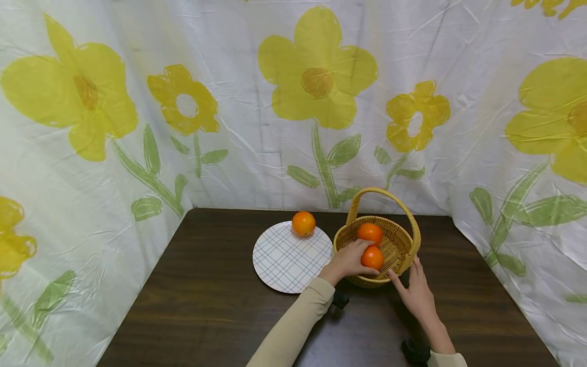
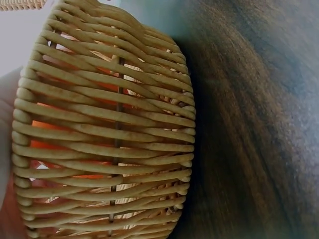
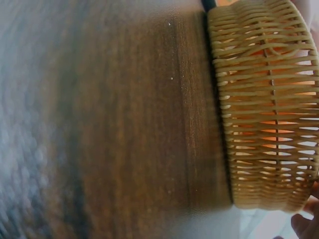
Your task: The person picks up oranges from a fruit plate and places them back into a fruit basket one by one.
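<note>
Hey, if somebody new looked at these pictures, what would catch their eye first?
Probably the large yellow flower in the middle of the white backdrop behind the table. Next, the bright oranges: two inside the wicker basket, where the left hand grips the nearer one, and a third at the far edge of the checked plate.

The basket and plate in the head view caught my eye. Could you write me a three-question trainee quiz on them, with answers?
1. How many orange fruits show inside the basket?

2. True or false: one round fruit rests on the checked plate.

3. What sits between the thumb and fingers of the left hand?
A) the handle
B) the nearer fruit in the basket
C) the plate's rim

Key: 1. Two. 2. True. 3. B.
</note>
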Motion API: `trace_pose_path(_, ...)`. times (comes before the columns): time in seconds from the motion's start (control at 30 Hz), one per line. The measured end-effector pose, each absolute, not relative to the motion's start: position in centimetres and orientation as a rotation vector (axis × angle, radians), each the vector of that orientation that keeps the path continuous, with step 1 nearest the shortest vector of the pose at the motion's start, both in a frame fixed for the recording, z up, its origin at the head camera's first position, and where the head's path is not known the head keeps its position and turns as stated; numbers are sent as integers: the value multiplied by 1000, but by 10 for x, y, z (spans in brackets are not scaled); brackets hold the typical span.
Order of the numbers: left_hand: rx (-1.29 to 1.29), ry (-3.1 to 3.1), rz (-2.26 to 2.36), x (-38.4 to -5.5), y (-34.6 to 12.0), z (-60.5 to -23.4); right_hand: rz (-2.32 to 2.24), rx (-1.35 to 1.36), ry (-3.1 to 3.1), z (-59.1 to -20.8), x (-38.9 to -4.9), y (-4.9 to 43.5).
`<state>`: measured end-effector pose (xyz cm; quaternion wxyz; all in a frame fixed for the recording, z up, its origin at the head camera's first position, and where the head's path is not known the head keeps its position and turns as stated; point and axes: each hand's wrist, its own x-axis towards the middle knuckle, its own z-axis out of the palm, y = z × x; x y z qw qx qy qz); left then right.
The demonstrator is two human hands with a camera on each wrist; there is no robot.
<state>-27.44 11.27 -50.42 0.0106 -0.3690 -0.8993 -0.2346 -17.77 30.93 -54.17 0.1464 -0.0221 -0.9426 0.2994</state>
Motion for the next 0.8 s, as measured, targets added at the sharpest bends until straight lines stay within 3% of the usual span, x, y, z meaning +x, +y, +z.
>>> trace_pose_path(0.8,-1089,-2837,-677,-278,121,-507,860,-50,-2710,-542,-179,309)
